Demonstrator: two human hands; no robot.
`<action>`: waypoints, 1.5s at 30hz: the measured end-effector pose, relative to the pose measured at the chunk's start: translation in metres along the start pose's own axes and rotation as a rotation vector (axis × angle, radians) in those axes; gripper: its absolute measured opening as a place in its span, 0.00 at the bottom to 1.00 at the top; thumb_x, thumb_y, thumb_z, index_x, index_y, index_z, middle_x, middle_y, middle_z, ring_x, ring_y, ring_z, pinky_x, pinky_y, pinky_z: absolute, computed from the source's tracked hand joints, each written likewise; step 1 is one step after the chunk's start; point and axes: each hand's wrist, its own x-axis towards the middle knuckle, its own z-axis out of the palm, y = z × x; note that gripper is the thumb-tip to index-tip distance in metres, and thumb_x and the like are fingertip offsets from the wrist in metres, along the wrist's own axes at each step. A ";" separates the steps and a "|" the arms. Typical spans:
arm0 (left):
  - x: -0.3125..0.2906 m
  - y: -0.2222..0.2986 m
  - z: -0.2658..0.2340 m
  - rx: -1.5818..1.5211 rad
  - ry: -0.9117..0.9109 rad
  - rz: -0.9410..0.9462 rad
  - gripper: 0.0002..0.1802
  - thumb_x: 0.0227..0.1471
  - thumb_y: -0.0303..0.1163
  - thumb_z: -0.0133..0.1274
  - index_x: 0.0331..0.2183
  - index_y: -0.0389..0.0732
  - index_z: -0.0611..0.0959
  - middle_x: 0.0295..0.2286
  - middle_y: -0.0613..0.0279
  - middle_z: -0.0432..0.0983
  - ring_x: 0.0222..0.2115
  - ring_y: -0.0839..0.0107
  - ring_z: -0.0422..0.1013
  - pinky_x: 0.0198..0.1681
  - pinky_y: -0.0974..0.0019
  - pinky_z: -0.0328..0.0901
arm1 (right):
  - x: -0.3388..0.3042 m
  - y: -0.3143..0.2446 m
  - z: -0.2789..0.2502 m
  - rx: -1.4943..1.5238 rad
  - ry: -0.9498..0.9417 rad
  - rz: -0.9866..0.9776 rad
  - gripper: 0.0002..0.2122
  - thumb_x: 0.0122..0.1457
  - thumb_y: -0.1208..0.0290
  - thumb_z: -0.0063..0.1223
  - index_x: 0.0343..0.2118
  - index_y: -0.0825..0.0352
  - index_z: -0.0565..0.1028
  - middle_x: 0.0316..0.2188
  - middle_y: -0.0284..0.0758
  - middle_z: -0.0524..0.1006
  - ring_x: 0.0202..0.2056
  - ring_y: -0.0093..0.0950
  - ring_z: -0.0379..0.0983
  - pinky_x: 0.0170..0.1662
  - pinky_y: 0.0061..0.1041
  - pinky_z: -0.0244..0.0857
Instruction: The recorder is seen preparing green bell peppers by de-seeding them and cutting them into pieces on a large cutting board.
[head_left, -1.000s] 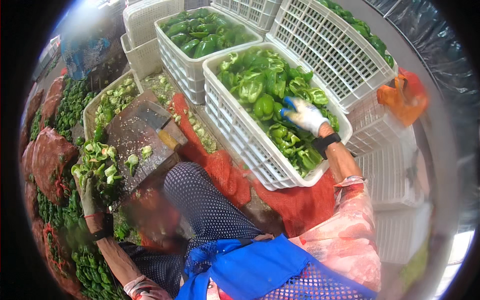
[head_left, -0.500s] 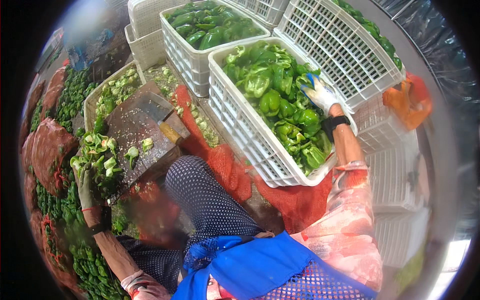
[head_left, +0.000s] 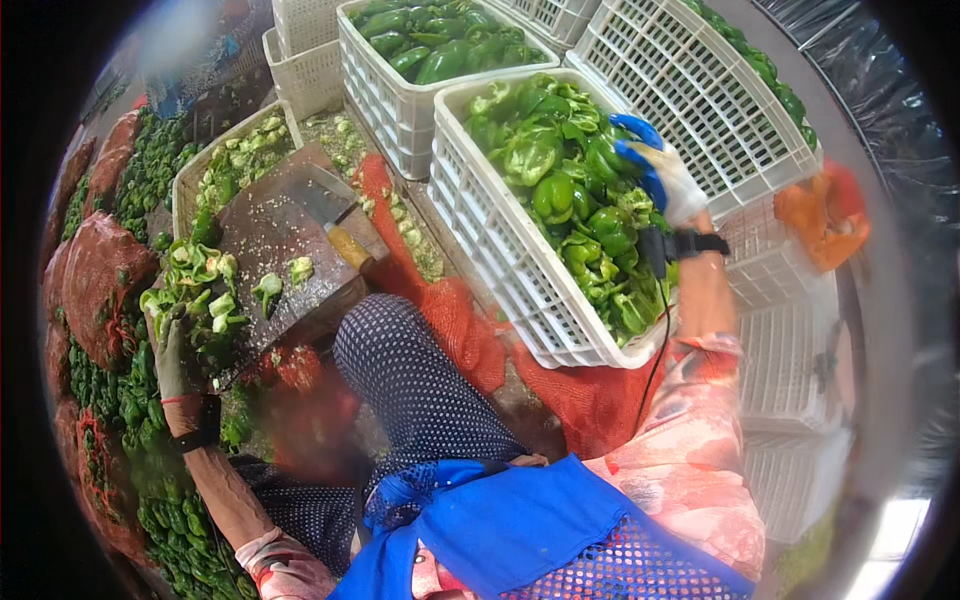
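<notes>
My right hand, in a white glove with blue fingers, is over the right side of a white plastic crate. Its fingers are curved and apart, close to the cut green bell peppers heaped inside; no pepper shows in its grasp. At the left edge of a wooden board, my left hand wears a greyish glove. Its fingers stretch up against a pile of pale green pepper cores, which partly covers the fingertips. A knife with a wooden handle lies on the board, near two loose cores.
A second crate of green peppers stands beyond, with stacked white crates at the right. Behind the board, a bin holds pepper scraps. Red mesh sacks and loose peppers lie left. Red netting lies by my knee.
My right hand has lifted slightly from the peppers and its fingers have spread. A dark cord now hangs from the right wrist. My left hand stays by the cores; the whole view has shifted slightly.
</notes>
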 end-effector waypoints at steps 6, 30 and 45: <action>0.004 -0.007 -0.003 0.652 -0.099 0.392 0.28 0.43 0.20 0.52 0.50 0.37 0.73 0.55 0.45 0.60 0.59 0.55 0.55 0.57 0.62 0.58 | -0.044 0.060 -0.036 -1.125 -0.018 0.042 0.24 0.57 0.53 0.49 0.53 0.62 0.69 0.52 0.43 0.70 0.51 0.41 0.68 0.54 0.33 0.61; -0.054 0.066 -0.022 -0.462 0.198 -0.024 0.18 0.60 0.36 0.46 0.50 0.40 0.74 0.41 0.62 0.75 0.31 0.74 0.74 0.26 0.73 0.66 | -0.036 0.126 0.056 -1.910 -0.079 0.113 0.39 0.57 0.52 0.47 0.66 0.54 0.40 0.67 0.41 0.35 0.67 0.44 0.33 0.63 0.58 0.29; -0.035 0.099 -0.037 -0.537 0.267 0.049 0.17 0.58 0.36 0.48 0.48 0.39 0.74 0.38 0.60 0.75 0.31 0.75 0.73 0.23 0.75 0.67 | -0.023 0.024 0.051 -1.746 -0.433 0.313 0.41 0.50 0.47 0.53 0.64 0.61 0.52 0.64 0.48 0.49 0.64 0.45 0.46 0.65 0.39 0.41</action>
